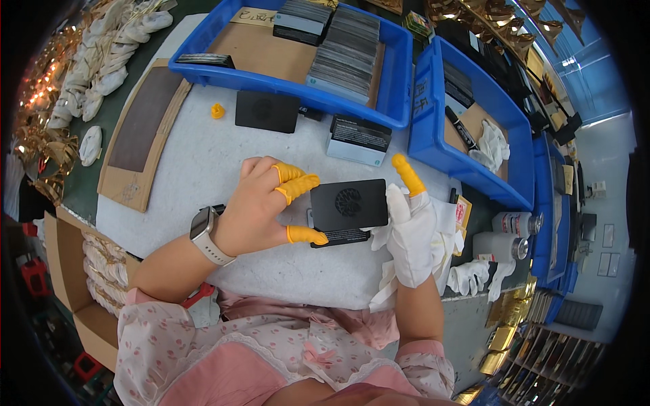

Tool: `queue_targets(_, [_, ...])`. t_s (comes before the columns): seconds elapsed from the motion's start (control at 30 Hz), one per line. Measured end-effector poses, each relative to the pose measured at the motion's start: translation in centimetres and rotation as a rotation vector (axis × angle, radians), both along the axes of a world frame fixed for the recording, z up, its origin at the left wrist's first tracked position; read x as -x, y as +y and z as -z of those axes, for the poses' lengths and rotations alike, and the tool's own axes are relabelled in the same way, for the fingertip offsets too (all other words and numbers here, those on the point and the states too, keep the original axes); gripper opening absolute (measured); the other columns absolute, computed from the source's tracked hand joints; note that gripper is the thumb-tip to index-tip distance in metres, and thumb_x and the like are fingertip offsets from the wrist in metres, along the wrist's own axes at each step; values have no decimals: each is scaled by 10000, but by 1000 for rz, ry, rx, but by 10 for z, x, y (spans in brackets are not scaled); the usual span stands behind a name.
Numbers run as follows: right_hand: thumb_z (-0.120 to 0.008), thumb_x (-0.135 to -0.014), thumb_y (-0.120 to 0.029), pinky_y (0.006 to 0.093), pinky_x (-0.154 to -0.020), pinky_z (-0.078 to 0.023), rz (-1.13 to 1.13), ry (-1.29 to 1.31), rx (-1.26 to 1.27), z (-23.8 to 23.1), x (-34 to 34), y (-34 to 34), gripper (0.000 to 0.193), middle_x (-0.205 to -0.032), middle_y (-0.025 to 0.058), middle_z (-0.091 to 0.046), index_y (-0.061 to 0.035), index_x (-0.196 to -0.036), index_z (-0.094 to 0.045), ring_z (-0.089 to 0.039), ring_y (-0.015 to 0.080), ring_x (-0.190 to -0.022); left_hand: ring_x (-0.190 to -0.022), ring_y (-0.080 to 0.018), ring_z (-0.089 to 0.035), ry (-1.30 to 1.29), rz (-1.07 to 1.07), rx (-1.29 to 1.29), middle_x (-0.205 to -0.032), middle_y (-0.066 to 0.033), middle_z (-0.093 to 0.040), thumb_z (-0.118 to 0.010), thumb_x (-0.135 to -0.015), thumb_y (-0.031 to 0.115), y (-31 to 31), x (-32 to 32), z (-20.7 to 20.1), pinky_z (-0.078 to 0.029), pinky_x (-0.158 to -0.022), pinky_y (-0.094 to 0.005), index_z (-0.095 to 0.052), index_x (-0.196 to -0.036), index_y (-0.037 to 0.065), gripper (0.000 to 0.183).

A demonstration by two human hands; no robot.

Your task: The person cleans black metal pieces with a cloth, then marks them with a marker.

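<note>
A black card (349, 204) with a dark round emblem is held up over the white work surface. My right hand (412, 237), in a white glove with a yellow finger cot on the raised index finger, grips its right edge. My left hand (261, 206) is bare but for yellow finger cots. Its thumb and fingers are apart around the card's left side, a fingertip at the upper left corner. Below the held card, partly hidden, lies another dark card (338, 238), near my left thumb. Another black card (267, 111) lies farther off, beside a small card stack (357, 140).
A blue tray (271, 82) with rows of cards stands at the back. Another blue tray (467, 177) at right holds cards, a black marker (461, 128) and a white glove (493, 145). A brown board (139, 142) lies left, near a loose yellow finger cot (217, 111). Metal-topped bottles (497, 247) stand right.
</note>
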State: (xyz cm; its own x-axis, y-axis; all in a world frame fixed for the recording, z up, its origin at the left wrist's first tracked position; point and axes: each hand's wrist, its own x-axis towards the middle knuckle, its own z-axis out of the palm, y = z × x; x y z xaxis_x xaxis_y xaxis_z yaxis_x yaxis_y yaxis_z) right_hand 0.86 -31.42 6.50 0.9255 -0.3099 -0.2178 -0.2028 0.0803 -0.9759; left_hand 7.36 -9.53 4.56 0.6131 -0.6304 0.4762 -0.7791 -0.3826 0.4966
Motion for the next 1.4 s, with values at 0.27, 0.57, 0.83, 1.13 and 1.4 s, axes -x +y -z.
queue_targets(0.27, [-622, -844, -114, 171, -359, -346, 8, 20, 32, -8, 2, 5, 482, -675, -9, -566, -8, -1275, -437, -445, 24, -442, -899, -217, -480, -29, 3, 3, -972, -43, -548, -808, -490, 468, 0, 0, 0, -321, -817, -351, -600, -1093, 77, 747])
queue_targets(0.57, [-626, -832, -72, 167, -452, -368, 72, -9, 132, -13, 3, 10, 462, -651, -19, -551, 23, -1248, -449, -458, 22, -516, -1006, -253, -467, 38, -36, 3, -1089, -62, -548, -786, -556, 494, -2, 4, -1, -317, -882, -383, -585, -1128, 90, 729])
queue_targets(0.83, [-601, -849, -87, 159, -475, -362, 96, -56, 78, -16, 4, 22, 499, -614, -13, -553, -7, -1300, -405, -479, 22, -524, -1325, -381, -193, -98, -1, -352, -1387, -194, -338, -600, -693, 627, -17, 26, -2, -80, -1041, -589, -487, -1270, 101, 790])
queue_targets(1.13, [-599, -834, -70, 183, -498, -395, 141, 47, 91, -12, 8, 18, 517, -591, -15, -553, 14, -1301, -392, -490, 33, -520, -1355, -383, -148, -19, -326, -300, -1370, -221, -346, -677, -654, 539, -6, 5, -10, -102, -1045, -573, -452, -1252, -33, 858])
queue_targets(1.4, [-602, -817, -19, 187, -502, -382, -39, -147, 253, 3, 18, 25, 545, -589, -48, -529, 42, -1312, -381, -465, 29, -512, -1349, -393, -173, -88, -15, -307, -1388, -266, -288, -688, -658, 537, -18, 18, -13, -81, -1053, -584, -455, -1209, -63, 847])
